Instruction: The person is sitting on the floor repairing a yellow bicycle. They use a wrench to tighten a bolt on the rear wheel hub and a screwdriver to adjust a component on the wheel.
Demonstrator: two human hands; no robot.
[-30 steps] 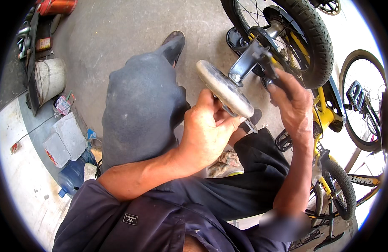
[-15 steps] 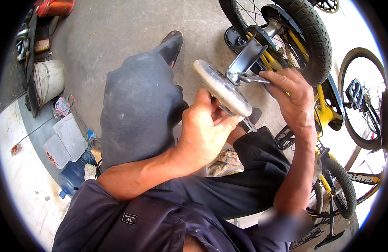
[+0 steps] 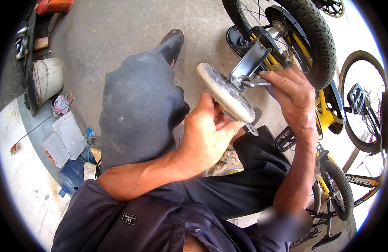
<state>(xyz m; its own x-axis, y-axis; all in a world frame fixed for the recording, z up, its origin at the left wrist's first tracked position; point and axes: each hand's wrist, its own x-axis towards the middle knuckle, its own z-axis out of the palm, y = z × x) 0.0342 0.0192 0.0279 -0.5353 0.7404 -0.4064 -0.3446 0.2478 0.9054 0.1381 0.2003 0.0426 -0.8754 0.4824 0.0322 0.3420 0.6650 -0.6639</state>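
My left hand (image 3: 206,134) is closed round the lower side of a small training wheel (image 3: 227,95) with a worn whitish rim, held tilted above my lap. A slim metal tool end (image 3: 252,129) sticks out below the wheel beside my left fingers; the rest of it is hidden. A bent metal bracket (image 3: 252,62) rises from the wheel's hub side. At the joint of wheel and bracket sits the jaw of a spanner (image 3: 257,82). My right hand (image 3: 292,98) grips the spanner's handle, its fingers curled round it.
A yellow bicycle with a fat black tyre (image 3: 322,46) lies close beyond my right hand. More bicycles stand at the right, one with a thin wheel (image 3: 362,101). On the left are a whitish bucket (image 3: 49,80), a blue water bottle (image 3: 74,175) and grey blocks (image 3: 68,134).
The wheel, bracket and spanner have shifted slightly right and down in view. My right hand has moved a little, with the grip unchanged. Both hands keep their hold.
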